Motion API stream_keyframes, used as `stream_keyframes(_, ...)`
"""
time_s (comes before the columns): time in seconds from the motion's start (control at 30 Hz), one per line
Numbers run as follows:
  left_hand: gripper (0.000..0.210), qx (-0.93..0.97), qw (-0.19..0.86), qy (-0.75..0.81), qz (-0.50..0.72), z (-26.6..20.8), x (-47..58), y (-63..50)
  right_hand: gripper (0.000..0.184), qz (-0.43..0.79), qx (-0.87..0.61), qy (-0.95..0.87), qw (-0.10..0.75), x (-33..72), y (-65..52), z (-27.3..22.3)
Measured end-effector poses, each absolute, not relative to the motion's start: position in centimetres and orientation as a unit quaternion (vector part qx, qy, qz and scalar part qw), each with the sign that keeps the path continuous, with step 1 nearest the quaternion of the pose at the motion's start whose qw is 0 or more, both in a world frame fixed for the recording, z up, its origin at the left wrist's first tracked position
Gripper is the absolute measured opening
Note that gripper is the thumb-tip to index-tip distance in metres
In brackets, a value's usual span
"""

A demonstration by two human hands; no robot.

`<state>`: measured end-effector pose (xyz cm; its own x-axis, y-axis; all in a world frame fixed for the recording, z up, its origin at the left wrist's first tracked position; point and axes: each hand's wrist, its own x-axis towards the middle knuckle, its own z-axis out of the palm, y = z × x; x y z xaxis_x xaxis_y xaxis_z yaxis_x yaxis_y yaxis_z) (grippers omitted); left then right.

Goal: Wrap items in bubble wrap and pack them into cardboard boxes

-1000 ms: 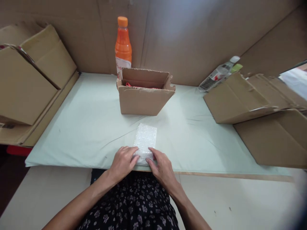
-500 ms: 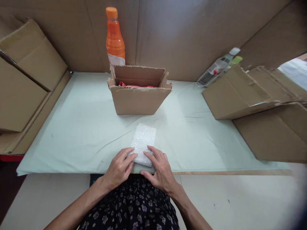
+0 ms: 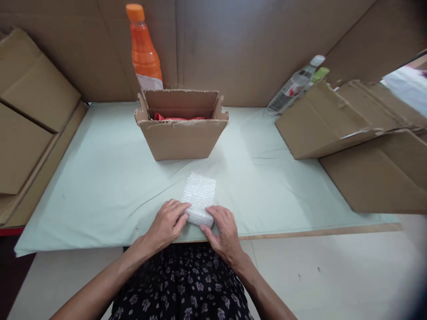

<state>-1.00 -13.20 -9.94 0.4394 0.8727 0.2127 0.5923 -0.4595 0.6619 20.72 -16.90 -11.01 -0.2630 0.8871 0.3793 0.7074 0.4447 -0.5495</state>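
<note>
A sheet of bubble wrap (image 3: 199, 189) lies on the pale green cloth close to the table's front edge. Its near end is rolled into a thick fold; whatever may be inside the roll is hidden. My left hand (image 3: 169, 221) grips the left end of that roll between thumb and fingers. At the right end, my right hand (image 3: 223, 229) closes on it the same way, thumb on the near side and fingers on top. The far part of the wrap lies flat, pointing toward an open cardboard box (image 3: 182, 140) with something red (image 3: 180, 118) inside.
Behind the box stands an orange bottle (image 3: 146, 55) against a cardboard wall (image 3: 227, 49). A clear plastic bottle (image 3: 293, 89) leans at the back right beside cardboard boxes (image 3: 333, 120). More cardboard (image 3: 36, 84) lines the left side. The cloth (image 3: 100, 178) has slight creases.
The near end of the bubble wrap has been rolled away from me, and the flat part is shorter. Both hands now pinch the roll's ends. The camera view has shifted slightly.
</note>
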Motion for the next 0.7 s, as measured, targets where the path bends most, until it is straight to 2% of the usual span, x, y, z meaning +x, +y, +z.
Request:
stream_keyframes(0.1,0.024,0.798,0.201,0.504,0.264,-10.1,0.0,-11.8,0.041,0.079,-0.519,-0.799,0.292,20.9,-16.7,-10.5)
stream_keyframes(0.2,0.029,0.798,0.166,0.504,0.288,-10.0,0.4,-11.5,0.03,0.086,-0.505,-0.826,0.236,20.9,-15.6,-10.2)
stream_keyframes(0.37,0.033,0.832,0.195,0.428,0.294,-9.4,-0.7,-13.3,0.022,0.172,-0.521,-0.789,0.276,21.0,-14.4,-9.4)
stream_keyframes(0.47,0.027,0.826,0.204,0.448,0.274,-9.2,-0.9,-13.5,0.023,0.216,-0.523,-0.785,0.252,20.9,-14.3,-9.1)
stream_keyframes(0.6,0.031,0.78,0.175,0.535,0.274,-9.5,-0.5,-12.3,0.025,0.135,-0.573,-0.785,0.19,20.4,-13.1,-9.8)
stream_keyframes(0.7,0.041,0.659,0.286,0.6,0.351,-9.6,-0.4,-12.6,0.023,0.096,-0.6,-0.774,0.178,20.3,-11.7,-10.7)
